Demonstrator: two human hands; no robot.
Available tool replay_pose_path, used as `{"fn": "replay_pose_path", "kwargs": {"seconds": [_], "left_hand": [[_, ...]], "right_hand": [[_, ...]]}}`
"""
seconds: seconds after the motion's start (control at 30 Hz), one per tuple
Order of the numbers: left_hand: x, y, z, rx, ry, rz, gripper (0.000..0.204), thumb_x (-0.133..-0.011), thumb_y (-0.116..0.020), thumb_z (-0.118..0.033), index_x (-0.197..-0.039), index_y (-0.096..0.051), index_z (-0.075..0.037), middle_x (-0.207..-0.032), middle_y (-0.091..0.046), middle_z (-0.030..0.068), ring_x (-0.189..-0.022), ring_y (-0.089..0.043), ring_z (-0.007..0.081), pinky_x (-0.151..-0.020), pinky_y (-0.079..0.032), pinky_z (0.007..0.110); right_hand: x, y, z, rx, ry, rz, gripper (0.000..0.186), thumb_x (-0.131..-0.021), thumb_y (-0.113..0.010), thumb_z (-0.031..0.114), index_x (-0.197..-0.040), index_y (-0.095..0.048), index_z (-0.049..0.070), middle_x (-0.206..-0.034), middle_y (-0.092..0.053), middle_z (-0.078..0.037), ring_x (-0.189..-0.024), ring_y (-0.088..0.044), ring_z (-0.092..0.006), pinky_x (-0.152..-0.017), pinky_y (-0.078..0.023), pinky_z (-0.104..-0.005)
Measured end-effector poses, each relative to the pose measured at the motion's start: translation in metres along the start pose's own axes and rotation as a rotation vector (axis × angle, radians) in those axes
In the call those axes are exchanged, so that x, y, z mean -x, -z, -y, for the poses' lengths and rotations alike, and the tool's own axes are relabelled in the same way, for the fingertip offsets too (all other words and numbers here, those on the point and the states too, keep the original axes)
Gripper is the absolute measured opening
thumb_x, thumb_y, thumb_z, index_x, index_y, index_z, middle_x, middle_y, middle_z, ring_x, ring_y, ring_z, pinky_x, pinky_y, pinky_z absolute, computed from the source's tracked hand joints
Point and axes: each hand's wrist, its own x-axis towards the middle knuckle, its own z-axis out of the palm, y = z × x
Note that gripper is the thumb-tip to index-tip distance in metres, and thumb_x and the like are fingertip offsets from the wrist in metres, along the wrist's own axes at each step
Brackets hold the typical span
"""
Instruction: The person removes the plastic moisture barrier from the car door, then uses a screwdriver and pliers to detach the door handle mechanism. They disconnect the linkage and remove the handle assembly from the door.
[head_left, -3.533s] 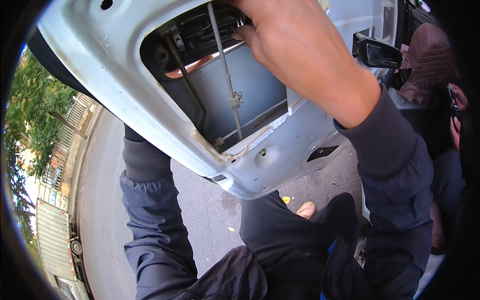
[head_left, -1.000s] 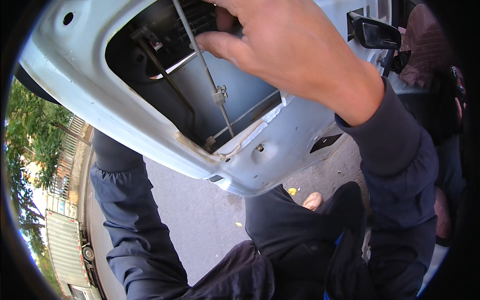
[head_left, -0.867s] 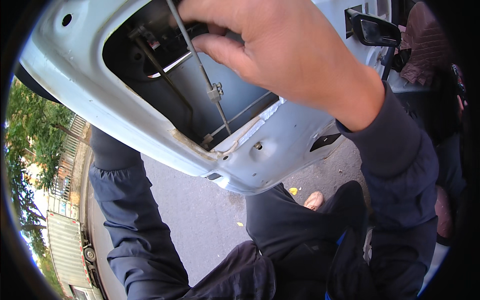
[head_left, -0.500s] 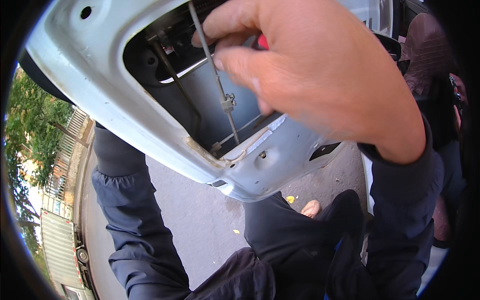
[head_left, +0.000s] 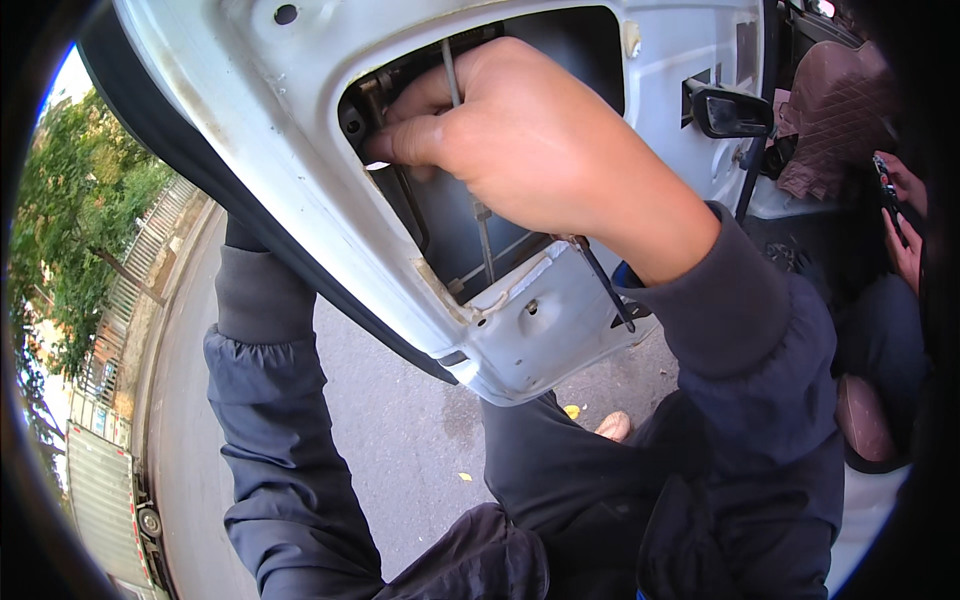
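A white car door, stripped of its trim, stands across the view with a large opening in its inner panel. My right hand reaches into this opening, thumb and fingers pinched together beside the dark fittings at its left side. What lies between the fingertips is hidden. An upright thin metal rod runs down the opening, passing close to my knuckles. Under my right wrist, a slim dark bar slants down against the panel. My left sleeve goes up behind the door's edge, which hides my left hand.
A black inner door handle sits on the panel's right. Beyond it are a quilted brown seat cover and another person's hands with a dark object. Asphalt lies below; a truck stands at left.
My right hand has moved left and deeper into the opening. The view has shifted, bringing the door handle and the slim dark bar into sight. The red thing behind my fingers no longer shows.
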Motion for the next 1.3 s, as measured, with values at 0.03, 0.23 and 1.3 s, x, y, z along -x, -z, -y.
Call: {"fn": "replay_pose_path", "kwargs": {"seconds": [0.03, 0.23, 1.3], "left_hand": [[-0.002, 0.000, 0.000, 0.007, 0.002, 0.002, 0.053, -0.112, -0.044, -0.037, -0.155, -0.038, -0.007, -0.140, -0.056, 0.0142, -0.117, -0.065, 0.0317, -0.098, -0.057, 0.048], [-0.001, -0.002, 0.004, 0.016, 0.005, 0.007, 0.053, -0.112, -0.044, -0.038, -0.155, -0.038, -0.007, -0.141, -0.056, 0.0144, -0.118, -0.065, 0.0324, -0.098, -0.057, 0.049], [0.004, -0.014, 0.012, 0.040, 0.017, 0.002, 0.055, -0.112, -0.043, -0.039, -0.156, -0.035, -0.006, -0.144, -0.051, 0.0156, -0.120, -0.063, 0.0359, -0.099, -0.055, 0.052]], "right_hand": [[-0.001, 0.000, -0.001, 0.034, -0.036, 0.014, 0.024, -0.085, -0.070, 0.018, -0.092, -0.078, -0.004, -0.075, -0.071, -0.019, -0.069, -0.067, -0.0279, -0.070, -0.052, -0.0374], [-0.001, 0.002, 0.000, 0.149, -0.072, 0.071, 0.028, -0.085, -0.070, 0.020, -0.090, -0.077, -0.007, -0.070, -0.069, -0.017, -0.065, -0.064, -0.0230, -0.065, -0.050, -0.0352], [0.006, -0.008, -0.007, -0.128, -0.075, -0.086, 0.023, -0.080, -0.072, 0.016, -0.082, -0.073, -0.007, -0.069, -0.068, -0.018, -0.066, -0.065, -0.0244, -0.065, -0.052, -0.0361]]}}
